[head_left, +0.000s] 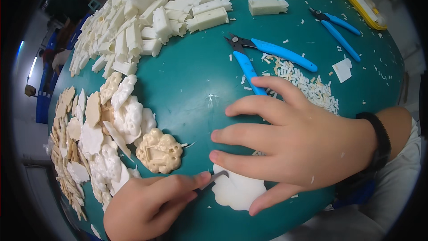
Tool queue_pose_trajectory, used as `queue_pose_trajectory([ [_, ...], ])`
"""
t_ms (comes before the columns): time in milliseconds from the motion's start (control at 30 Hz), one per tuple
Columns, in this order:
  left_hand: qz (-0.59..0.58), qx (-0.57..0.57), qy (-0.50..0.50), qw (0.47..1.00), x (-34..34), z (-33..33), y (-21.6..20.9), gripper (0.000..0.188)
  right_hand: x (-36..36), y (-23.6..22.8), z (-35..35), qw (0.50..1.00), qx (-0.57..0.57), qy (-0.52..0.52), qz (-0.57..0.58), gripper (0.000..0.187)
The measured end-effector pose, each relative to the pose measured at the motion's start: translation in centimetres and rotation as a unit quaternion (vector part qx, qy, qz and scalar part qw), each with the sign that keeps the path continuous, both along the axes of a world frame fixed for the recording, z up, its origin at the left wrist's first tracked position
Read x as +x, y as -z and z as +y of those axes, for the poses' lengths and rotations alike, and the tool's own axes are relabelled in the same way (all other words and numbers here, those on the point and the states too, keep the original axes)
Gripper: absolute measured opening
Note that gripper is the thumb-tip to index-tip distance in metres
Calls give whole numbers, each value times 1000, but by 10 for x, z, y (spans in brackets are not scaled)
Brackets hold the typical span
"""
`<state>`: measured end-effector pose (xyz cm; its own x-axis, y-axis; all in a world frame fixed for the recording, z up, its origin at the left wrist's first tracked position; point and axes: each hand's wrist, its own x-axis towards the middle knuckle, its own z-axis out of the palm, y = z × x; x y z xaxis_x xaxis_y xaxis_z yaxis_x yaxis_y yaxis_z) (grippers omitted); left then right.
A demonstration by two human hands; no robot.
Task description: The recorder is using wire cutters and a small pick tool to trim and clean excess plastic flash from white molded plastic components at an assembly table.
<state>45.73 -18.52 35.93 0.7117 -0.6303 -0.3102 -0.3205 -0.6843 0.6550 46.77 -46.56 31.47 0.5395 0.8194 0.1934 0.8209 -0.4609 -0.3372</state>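
A flat white plastic piece with a scalloped, cloud-like edge (238, 192) lies on the green table near me. My right hand (285, 138) is spread palm down, fingers apart. Its thumb rests at the piece's right edge and its little finger by the top edge. Pinched between the fingers of my left hand (156, 201) is a thin grey metal blade (218, 176). The blade's tip touches the white piece; its grip is hidden in my fist. Next to my left hand sits a glossy beige lumpy plastic piece (159, 151) with a rectangular recess.
White and beige scalloped pieces (96, 140) are heaped at the left. A pile of cream box-shaped parts (147, 22) fills the far left. Blue-handled side cutters (267, 56) lie beyond my right hand, beside small plastic offcuts (307, 87). Farther right are more cutters (339, 31) and a yellow-rimmed box (363, 9).
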Motion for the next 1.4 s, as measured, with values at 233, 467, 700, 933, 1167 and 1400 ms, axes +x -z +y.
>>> queue_pose_trajectory([
  [233,72,57,-94,991,-1,-15,-16,36,1,-1,-2,1000,-11,5,21,70],
  [467,-3,38,-48,998,-7,-13,-7,28,1,0,-2,1000,-9,1,21,72],
  [700,18,48,-43,998,-11,-14,-9,27,-3,-1,-3,1000,-9,3,21,72],
  [933,11,66,-19,998,-11,-15,-17,31,-2,-1,0,1000,-12,2,21,73],
  [1167,-27,87,-8,996,-15,-18,-20,37,-4,-2,-1,1000,-6,8,13,73],
  [1400,-87,56,-25,994,-18,-16,-17,51,-6,-4,-2,1000,-15,18,6,73],
])
